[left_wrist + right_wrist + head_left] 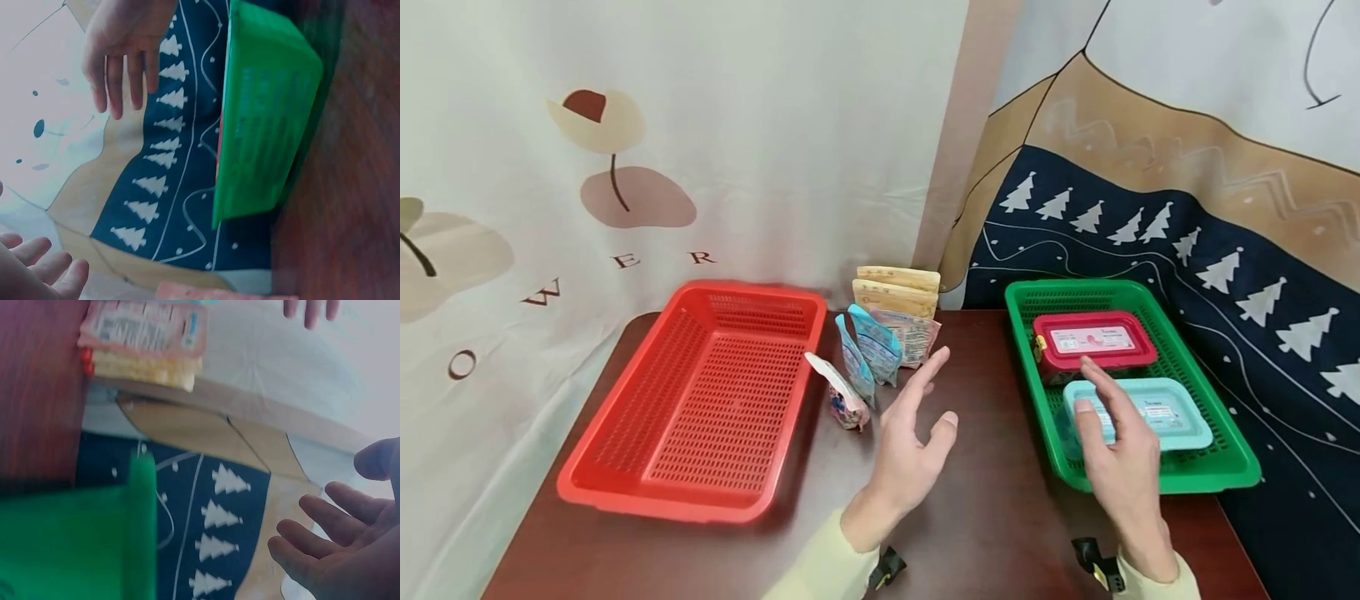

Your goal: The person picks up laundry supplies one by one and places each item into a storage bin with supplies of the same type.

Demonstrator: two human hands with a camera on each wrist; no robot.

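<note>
My left hand (904,454) hovers over the middle of the table with its fingers extended and nothing in it. Nearest to it stand several snack packets: a small white-backed one (842,398), two blue ones (878,346), a pink one (912,335) and two tan ones (895,297) behind. My right hand (1122,467) is held, fingers extended, above the front part of a green basket (1232,454). In that basket lie a container with a dark pink lid (1093,340) and one with a light blue lid (1165,414), partly hidden by the right hand.
A red basket (662,500) with perforated sides stands at the left of the brown table (977,517). Behind the table hangs a printed curtain (820,150), and a dark blue printed cloth with white trees (1217,271) is at the right.
</note>
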